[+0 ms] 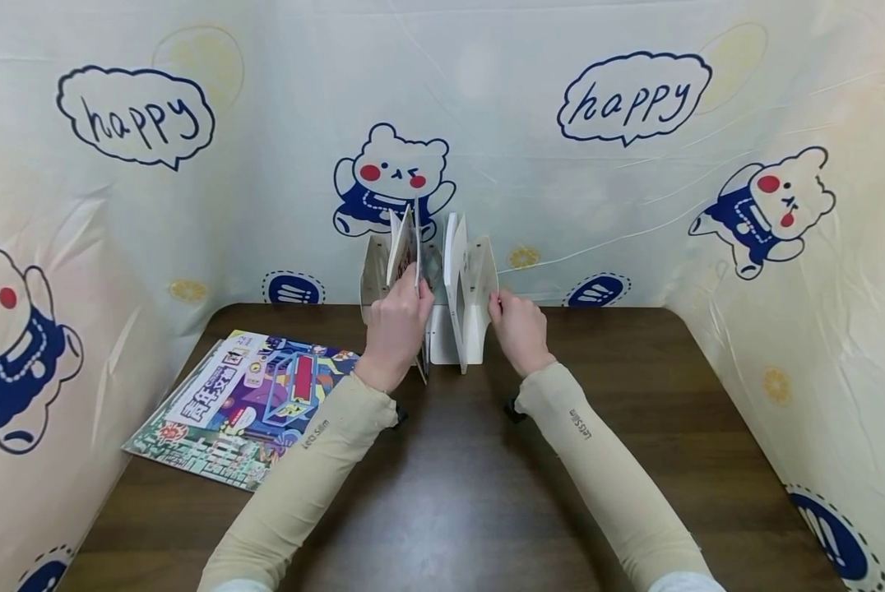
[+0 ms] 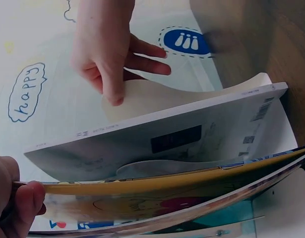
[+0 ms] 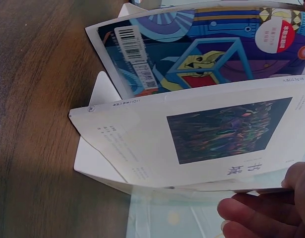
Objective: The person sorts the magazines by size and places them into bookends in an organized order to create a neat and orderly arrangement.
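A white book rack (image 1: 479,304) stands at the back of the table with thin books upright in it. My left hand (image 1: 397,325) grips the edge of a colourful magazine (image 3: 207,54) in the rack's left part; its yellow spine shows in the left wrist view. More thin books (image 1: 400,247) stand close on its left. My right hand (image 1: 520,329) pinches the edge of the rack's right side panel (image 2: 152,96), thumb on one face and fingers on the other. Between the hands leans a white book (image 3: 137,129) with a dark picture on its cover.
Two magazines lie flat and overlapping on the left of the brown table (image 1: 442,493): a purple one (image 1: 280,382) over a green one (image 1: 206,456). Behind the rack hangs a pale curtain (image 1: 502,148) with bear prints, which also closes off both sides.
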`<state>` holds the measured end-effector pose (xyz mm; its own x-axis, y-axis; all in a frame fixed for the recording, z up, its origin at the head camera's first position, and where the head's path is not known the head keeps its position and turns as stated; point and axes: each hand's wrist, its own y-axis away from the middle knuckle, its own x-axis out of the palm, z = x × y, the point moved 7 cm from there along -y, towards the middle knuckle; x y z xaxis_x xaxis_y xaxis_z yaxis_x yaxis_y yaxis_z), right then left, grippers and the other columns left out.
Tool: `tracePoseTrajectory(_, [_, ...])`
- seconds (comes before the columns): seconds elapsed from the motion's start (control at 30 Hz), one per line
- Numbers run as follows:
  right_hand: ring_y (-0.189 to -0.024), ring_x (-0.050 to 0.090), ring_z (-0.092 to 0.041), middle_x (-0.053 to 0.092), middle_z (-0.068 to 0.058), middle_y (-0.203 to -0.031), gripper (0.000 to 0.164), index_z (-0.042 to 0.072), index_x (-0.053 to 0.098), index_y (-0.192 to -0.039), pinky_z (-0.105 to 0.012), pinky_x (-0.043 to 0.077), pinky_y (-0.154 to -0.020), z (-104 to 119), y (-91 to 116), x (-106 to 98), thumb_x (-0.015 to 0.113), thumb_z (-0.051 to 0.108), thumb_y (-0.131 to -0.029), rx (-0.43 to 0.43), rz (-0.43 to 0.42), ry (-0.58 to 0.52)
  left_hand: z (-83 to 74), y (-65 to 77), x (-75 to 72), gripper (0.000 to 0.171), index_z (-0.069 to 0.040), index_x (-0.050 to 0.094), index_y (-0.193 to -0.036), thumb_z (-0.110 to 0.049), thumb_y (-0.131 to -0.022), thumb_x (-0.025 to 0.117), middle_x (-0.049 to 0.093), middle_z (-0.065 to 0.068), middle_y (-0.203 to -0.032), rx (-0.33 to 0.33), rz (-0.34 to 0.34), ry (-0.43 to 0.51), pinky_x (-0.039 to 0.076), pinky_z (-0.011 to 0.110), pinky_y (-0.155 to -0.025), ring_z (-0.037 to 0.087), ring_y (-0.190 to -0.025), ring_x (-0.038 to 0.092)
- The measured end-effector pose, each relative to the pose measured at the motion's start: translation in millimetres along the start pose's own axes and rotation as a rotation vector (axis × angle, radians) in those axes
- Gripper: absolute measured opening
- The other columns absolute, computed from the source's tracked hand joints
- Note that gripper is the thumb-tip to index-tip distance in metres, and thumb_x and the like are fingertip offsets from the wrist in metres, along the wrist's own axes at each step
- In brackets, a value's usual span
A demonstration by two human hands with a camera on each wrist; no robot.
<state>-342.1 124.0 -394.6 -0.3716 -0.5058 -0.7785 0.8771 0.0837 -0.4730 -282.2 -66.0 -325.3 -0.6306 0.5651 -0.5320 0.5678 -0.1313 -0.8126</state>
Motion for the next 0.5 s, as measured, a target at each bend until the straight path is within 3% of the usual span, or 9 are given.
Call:
tracePoseTrajectory(0.3, [-0.049, 0.052, -0.026, 0.053, -0.007, -0.057, 0.04, 0.009, 0.052, -0.071, -0.041, 0.042, -0.048, -0.1, -0.3, -0.3, 0.054, 0.021, -0.108, 0.001, -0.006, 0.002, 0.8, 4.2, 8.5, 0.029, 0.014, 0.062, -0.124, -0.002, -0.1, 0.063, 0.074, 0.026, -0.098, -0.017, 0.013, -0.037, 0.057, 0.038, -0.048, 0.032, -0.059, 0.071])
tracePoseTrajectory(0.5, [-0.049, 0.051, -0.025, 0.053, -0.007, -0.057, 0.039, 0.008, 0.053, -0.072, -0.04, 0.041, -0.048, -0.4, -0.3, 0.0, 0.054, 0.02, -0.108, 0.004, 0.009, 0.0, 2.8, 2.6, 10.6, 0.029, 0.014, 0.061, -0.123, -0.004, -0.1, 0.065, 0.073, 0.028, -0.1, -0.048, 0.06, -0.02, 0.06, 0.038, -0.054, 0.035, -0.066, 0.074])
